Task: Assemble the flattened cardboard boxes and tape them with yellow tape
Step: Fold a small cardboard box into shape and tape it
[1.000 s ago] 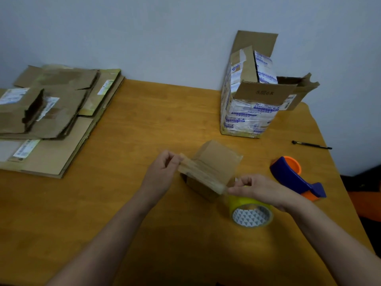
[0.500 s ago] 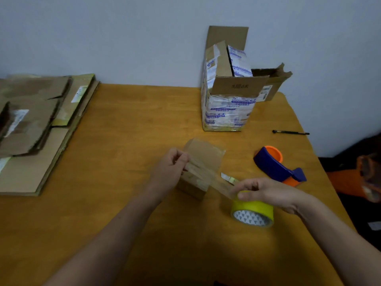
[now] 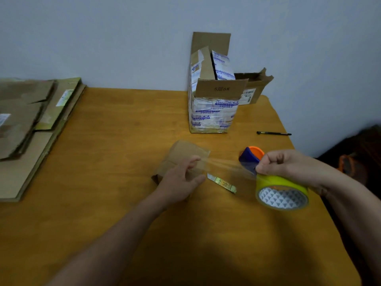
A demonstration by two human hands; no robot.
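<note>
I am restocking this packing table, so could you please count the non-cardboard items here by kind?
Yellow tape roll: 1
Blue and orange tape dispenser: 1
Black pen: 1
Small cutter: 1
Total: 4

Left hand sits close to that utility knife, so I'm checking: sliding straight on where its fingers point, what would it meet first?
Probably the stretched tape strip, then the blue-and-orange tape dispenser; the utility knife lies just off that line, though depth is unclear.
</note>
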